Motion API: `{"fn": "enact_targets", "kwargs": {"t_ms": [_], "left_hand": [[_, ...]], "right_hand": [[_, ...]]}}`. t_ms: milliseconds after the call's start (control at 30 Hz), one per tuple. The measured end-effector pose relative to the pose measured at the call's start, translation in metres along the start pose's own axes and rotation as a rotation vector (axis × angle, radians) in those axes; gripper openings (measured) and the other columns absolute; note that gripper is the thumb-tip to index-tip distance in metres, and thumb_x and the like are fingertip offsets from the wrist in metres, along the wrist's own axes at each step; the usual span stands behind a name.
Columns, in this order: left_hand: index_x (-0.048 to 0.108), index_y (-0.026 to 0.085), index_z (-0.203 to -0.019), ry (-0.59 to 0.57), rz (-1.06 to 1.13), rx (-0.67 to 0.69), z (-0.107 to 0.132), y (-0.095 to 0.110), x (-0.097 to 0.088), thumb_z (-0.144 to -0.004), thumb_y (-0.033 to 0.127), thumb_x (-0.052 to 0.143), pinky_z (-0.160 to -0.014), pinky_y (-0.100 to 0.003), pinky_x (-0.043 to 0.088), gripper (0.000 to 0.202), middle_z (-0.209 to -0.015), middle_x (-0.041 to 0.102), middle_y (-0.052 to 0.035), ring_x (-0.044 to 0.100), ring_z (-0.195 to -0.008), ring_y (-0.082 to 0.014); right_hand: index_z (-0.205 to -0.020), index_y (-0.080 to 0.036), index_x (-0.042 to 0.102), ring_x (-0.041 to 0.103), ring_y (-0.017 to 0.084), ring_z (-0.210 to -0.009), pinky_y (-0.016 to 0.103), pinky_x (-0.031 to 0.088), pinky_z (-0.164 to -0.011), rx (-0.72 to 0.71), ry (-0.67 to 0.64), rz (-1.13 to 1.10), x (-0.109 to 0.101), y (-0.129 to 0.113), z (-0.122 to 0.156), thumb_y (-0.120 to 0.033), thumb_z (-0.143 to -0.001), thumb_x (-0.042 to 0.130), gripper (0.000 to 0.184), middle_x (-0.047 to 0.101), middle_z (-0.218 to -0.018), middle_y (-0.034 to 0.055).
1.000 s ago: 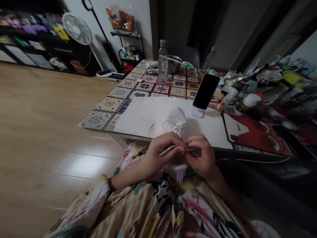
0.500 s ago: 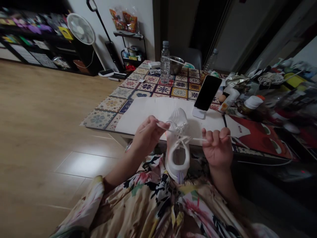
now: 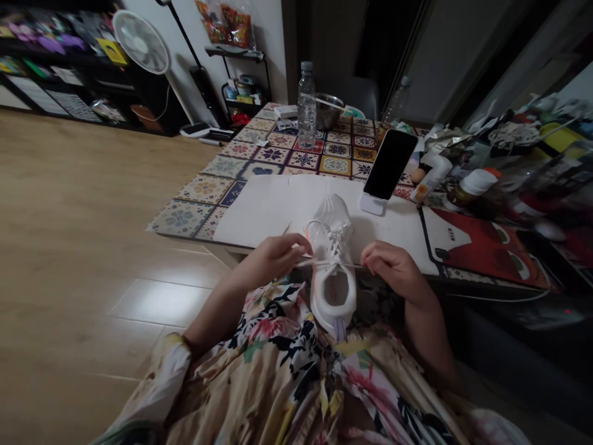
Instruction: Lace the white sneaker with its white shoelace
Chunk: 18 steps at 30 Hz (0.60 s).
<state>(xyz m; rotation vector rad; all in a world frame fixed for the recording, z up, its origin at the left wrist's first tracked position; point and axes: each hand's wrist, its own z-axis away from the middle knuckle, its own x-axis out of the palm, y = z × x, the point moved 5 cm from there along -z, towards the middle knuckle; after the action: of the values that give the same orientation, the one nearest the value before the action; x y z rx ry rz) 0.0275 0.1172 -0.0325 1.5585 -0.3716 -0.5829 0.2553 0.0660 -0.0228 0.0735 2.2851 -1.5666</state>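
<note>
A white sneaker points away from me, its toe over the table and its heel at my lap. Both ends of its white shoelace stretch sideways from the top of the tongue. My left hand pinches the lace on the left, beside the shoe's opening. On the other side, my right hand is closed on the opposite end of the lace. The lace lies crossed through the eyelets, and a loop of it hangs off the left side near the toe.
A white sheet covers the near part of the patterned table. A phone leans on a white stand beyond the shoe. Further back are a plastic bottle and a metal bowl. A red case and cluttered items lie right.
My right hand has moved left and turned over, closer to the shoe. My left hand has dropped slightly toward me. The lace now runs straight across the tongue.
</note>
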Motion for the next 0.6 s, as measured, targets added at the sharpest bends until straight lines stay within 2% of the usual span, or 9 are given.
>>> {"fn": "enact_targets", "kwargs": {"t_ms": [100, 200, 267, 367, 433, 500, 600], "left_hand": [[0.069, 0.016, -0.079, -0.074, -0.308, -0.004, -0.002, 0.001, 0.005, -0.085, 0.035, 0.061, -0.047, -0.016, 0.033, 0.022, -0.059, 0.058, 0.0021, 0.046, -0.051, -0.0088], [0.068, 0.015, -0.078, -0.165, -0.316, -0.031, -0.004, -0.004, 0.006, -0.085, 0.034, 0.061, -0.047, -0.017, 0.034, 0.022, -0.056, 0.056, 0.0031, 0.044, -0.048, -0.0083], [0.067, 0.015, -0.076, -0.214, -0.243, 0.002, -0.005, -0.006, 0.003, -0.083, 0.035, 0.064, -0.051, -0.017, 0.038, 0.022, -0.06, 0.058, 0.0019, 0.049, -0.053, -0.0092], [0.067, 0.015, -0.07, -0.255, -0.107, 0.151, -0.004, 0.0, 0.0, -0.079, 0.039, 0.072, -0.064, -0.023, 0.048, 0.026, -0.07, 0.063, -0.0021, 0.058, -0.067, -0.0136], [0.067, 0.016, -0.069, -0.23, 0.025, 0.233, -0.003, 0.007, 0.001, -0.077, 0.043, 0.074, -0.073, -0.028, 0.051, 0.029, -0.078, 0.065, -0.0055, 0.061, -0.077, -0.0169], [0.066, 0.016, -0.07, -0.171, 0.196, 0.259, -0.003, 0.012, 0.007, -0.077, 0.044, 0.075, -0.079, -0.032, 0.051, 0.03, -0.086, 0.068, -0.0078, 0.064, -0.084, -0.0191], [0.065, 0.017, -0.071, -0.13, 0.395, 0.257, -0.005, 0.015, 0.026, -0.076, 0.044, 0.077, -0.078, -0.032, 0.051, 0.031, -0.078, 0.068, -0.0051, 0.065, -0.08, -0.018]], "right_hand": [[-0.08, -0.02, 0.062, 0.054, 0.014, -0.066, 0.024, 0.042, -0.058, 0.088, -0.056, 0.178, 0.005, 0.001, 0.0, -0.042, -0.092, 0.061, 0.024, 0.06, -0.071, -0.0011], [-0.085, -0.02, 0.064, 0.055, 0.014, -0.066, 0.024, 0.043, -0.059, 0.106, -0.114, 0.204, 0.006, 0.004, 0.0, -0.042, -0.091, 0.061, 0.023, 0.063, -0.073, -0.0009], [-0.082, -0.019, 0.066, 0.057, 0.014, -0.066, 0.025, 0.044, -0.061, 0.092, -0.132, 0.176, 0.002, 0.005, 0.0, -0.043, -0.091, 0.062, 0.026, 0.064, -0.073, -0.0002], [-0.072, -0.019, 0.067, 0.059, 0.015, -0.066, 0.028, 0.047, -0.063, 0.035, -0.152, 0.014, -0.003, 0.006, -0.001, -0.048, -0.086, 0.067, 0.032, 0.064, -0.071, 0.0003], [-0.066, -0.02, 0.065, 0.064, 0.018, -0.075, 0.033, 0.051, -0.071, -0.037, -0.112, -0.132, -0.006, 0.004, -0.002, -0.051, -0.083, 0.07, 0.036, 0.067, -0.078, 0.0027], [-0.065, -0.022, 0.064, 0.067, 0.021, -0.086, 0.04, 0.053, -0.08, -0.092, -0.035, -0.278, -0.004, 0.004, -0.003, -0.054, -0.082, 0.07, 0.037, 0.07, -0.086, 0.0044], [-0.069, -0.023, 0.064, 0.069, 0.022, -0.081, 0.043, 0.054, -0.08, -0.115, 0.041, -0.466, 0.012, 0.005, -0.006, -0.052, -0.084, 0.069, 0.033, 0.07, -0.078, 0.002]]}}
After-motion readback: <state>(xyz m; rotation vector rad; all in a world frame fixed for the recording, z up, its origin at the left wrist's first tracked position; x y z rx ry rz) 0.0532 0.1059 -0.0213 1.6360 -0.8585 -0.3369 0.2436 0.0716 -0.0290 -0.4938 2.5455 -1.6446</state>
